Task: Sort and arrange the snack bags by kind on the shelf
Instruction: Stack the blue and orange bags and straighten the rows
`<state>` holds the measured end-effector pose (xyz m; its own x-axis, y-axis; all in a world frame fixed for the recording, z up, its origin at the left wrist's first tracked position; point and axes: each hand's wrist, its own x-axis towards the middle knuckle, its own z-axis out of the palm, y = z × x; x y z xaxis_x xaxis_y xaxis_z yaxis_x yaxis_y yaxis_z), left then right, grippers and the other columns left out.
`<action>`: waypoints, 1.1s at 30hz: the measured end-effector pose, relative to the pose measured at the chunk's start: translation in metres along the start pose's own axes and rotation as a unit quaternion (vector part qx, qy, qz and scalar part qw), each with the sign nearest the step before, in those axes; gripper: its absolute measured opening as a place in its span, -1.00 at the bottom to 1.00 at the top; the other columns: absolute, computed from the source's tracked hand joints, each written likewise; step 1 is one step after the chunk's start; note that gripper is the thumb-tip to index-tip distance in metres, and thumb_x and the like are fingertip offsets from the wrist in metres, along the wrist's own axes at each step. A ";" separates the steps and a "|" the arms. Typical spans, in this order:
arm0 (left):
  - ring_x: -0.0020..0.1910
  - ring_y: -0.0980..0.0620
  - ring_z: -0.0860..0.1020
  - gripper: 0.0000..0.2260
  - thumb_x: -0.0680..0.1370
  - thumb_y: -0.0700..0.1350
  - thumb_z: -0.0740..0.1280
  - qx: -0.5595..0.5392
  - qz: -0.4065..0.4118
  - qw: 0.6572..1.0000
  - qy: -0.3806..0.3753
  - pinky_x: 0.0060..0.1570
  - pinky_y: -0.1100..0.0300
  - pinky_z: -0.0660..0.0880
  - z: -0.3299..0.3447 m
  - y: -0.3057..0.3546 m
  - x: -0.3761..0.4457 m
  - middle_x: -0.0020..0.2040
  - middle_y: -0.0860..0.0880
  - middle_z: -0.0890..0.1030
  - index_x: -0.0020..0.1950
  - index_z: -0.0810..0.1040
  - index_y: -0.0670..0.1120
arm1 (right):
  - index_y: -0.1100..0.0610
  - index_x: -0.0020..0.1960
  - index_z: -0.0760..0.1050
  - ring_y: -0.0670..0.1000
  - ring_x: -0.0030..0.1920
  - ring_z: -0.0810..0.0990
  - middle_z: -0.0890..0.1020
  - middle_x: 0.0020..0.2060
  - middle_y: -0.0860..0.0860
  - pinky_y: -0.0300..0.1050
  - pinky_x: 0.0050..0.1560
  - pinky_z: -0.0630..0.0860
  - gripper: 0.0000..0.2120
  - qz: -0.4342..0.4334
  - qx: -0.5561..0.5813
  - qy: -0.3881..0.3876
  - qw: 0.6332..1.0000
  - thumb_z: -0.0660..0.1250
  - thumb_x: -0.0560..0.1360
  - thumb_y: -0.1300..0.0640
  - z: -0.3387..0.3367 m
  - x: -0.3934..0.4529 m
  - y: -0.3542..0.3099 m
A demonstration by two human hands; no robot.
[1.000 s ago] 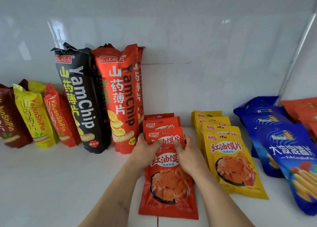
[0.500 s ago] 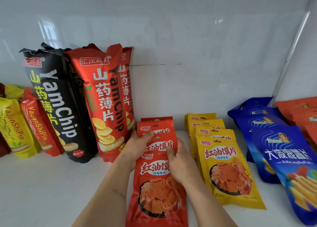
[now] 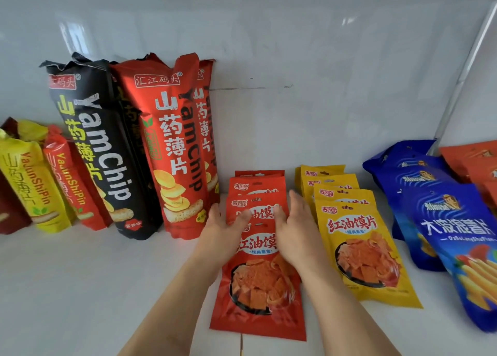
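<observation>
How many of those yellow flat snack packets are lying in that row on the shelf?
4 show, overlapped front to back: the front yellow packet, second, third and rearmost, right of the red packets. More could be hidden beneath.

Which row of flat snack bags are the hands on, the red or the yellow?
The red row: both the left hand and right hand rest on it; the yellow row lies untouched beside it.

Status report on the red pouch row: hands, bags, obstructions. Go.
Left hand and right hand both flat on the red pouch row, fingers straight. Row lies overlapped, beside the yellow pouch row. Nothing blocking.
</observation>
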<state>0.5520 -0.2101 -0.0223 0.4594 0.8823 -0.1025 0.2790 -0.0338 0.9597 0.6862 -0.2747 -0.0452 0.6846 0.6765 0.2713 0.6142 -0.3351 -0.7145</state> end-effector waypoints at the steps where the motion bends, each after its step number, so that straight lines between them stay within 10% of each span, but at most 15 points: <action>1: 0.03 0.13 0.58 -0.35 0.55 0.24 0.34 0.052 0.031 0.998 0.011 -0.08 0.21 0.59 0.000 -0.009 -0.010 0.25 0.07 0.49 0.53 0.18 0.04 | 0.07 0.59 0.09 0.05 0.54 0.19 0.21 0.55 0.03 -0.06 0.48 0.21 -0.46 -0.006 -0.018 0.000 1.000 0.04 0.67 -0.09 -0.005 0.001 -0.006; 4: 0.59 -0.06 0.09 -0.12 0.47 0.46 0.17 0.276 0.084 0.957 0.002 0.53 -0.08 0.18 0.002 -0.034 -0.042 0.63 -0.01 0.04 0.62 -0.07 0.06 | 0.09 0.58 0.14 0.07 0.55 0.17 0.24 0.55 0.05 0.00 0.53 0.15 -0.46 -0.033 -0.054 -0.003 0.998 0.02 0.67 -0.12 -0.017 0.018 -0.026; 7: 0.61 -0.04 -0.21 -0.08 0.42 0.57 0.01 0.425 0.120 0.897 -0.012 0.55 -0.12 -0.07 0.009 -0.046 -0.062 0.63 0.10 -0.23 0.61 -0.24 0.14 | 0.07 0.57 0.15 0.10 0.55 0.16 0.22 0.55 0.05 0.08 0.50 0.16 -0.42 -0.054 -0.133 -0.039 0.989 0.00 0.65 -0.20 -0.015 0.047 -0.041; 21: 0.61 -0.17 -0.20 -0.16 0.53 0.48 -0.05 0.472 0.112 0.874 -0.014 0.56 -0.13 -0.07 0.021 -0.039 -0.037 0.64 0.00 -0.24 0.63 -0.21 0.03 | 0.06 0.47 0.37 0.21 0.43 0.34 0.43 0.43 0.13 0.22 0.41 0.21 -0.21 -0.050 -0.341 -0.140 0.928 -0.17 0.53 -0.44 0.003 0.103 -0.047; 33: 0.62 -0.11 -0.13 -0.11 0.39 0.46 -0.27 0.486 0.109 0.867 -0.027 0.57 -0.08 -0.11 0.031 -0.042 -0.023 0.65 -0.04 -0.16 0.64 -0.15 0.03 | 0.00 0.60 0.08 0.15 0.57 0.08 0.17 0.58 0.05 0.25 0.52 0.02 -0.20 -0.065 -0.348 -0.196 0.914 -0.22 0.53 -0.45 0.029 0.100 -0.025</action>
<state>0.5553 -0.2436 -0.0684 0.6217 0.7831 0.0165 0.7474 -0.5994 0.2866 0.7279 -0.1799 -0.0185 0.4791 0.8774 -0.0258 0.8745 -0.4797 -0.0718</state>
